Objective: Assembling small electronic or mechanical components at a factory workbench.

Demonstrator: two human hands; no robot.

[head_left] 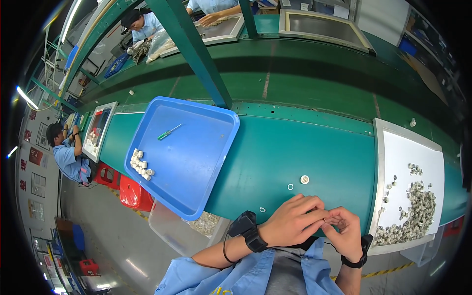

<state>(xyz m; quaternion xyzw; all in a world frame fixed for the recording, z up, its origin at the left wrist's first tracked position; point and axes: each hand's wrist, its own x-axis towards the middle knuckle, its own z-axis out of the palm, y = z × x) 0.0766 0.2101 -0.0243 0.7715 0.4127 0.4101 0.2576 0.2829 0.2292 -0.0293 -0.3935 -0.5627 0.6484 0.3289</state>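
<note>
Over the near edge of the green bench, my left hand (296,222) and my right hand (346,233) meet fingertip to fingertip. Both are closed in a pinch, and whatever lies between them is too small and covered to make out. Just beyond my fingers sit a round cream-coloured part (305,180) and a thin white ring (290,187). Another small white ring (262,210) lies near my left wrist.
To the left stands a blue tray (191,162) with a green-handled screwdriver (167,133) and several white cylindrical parts (139,162). At right, a framed white board (400,152) bears a heap of small metallic pieces (418,201). A green post (196,59) rises behind the tray. Co-workers sit farther off.
</note>
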